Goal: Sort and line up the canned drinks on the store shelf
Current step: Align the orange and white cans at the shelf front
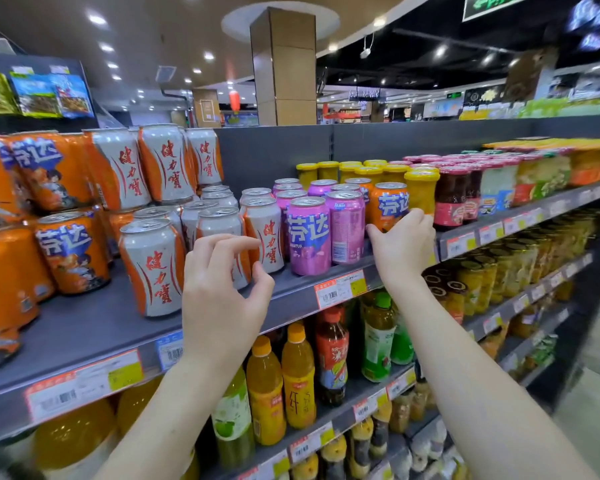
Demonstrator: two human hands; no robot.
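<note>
On the grey shelf [94,327] stand white-and-orange cans [153,268], orange cans [71,251] at the left, purple cans [309,237] in the middle and one orange can [390,206] to their right. My left hand [222,292] hovers in front of a white-and-orange can [265,233], fingers curled, thumb near its lower side, gripping nothing that I can see. My right hand [402,244] grips the lower part of the orange can at the right, thumb toward the purple cans.
Yellow-lidded fruit jars [421,188] and red-lidded jars [451,199] stand right of the cans. Stacked cans fill the upper left. Juice and tea bottles [298,375] line the shelf below. Price tags [340,289] run along the shelf edges.
</note>
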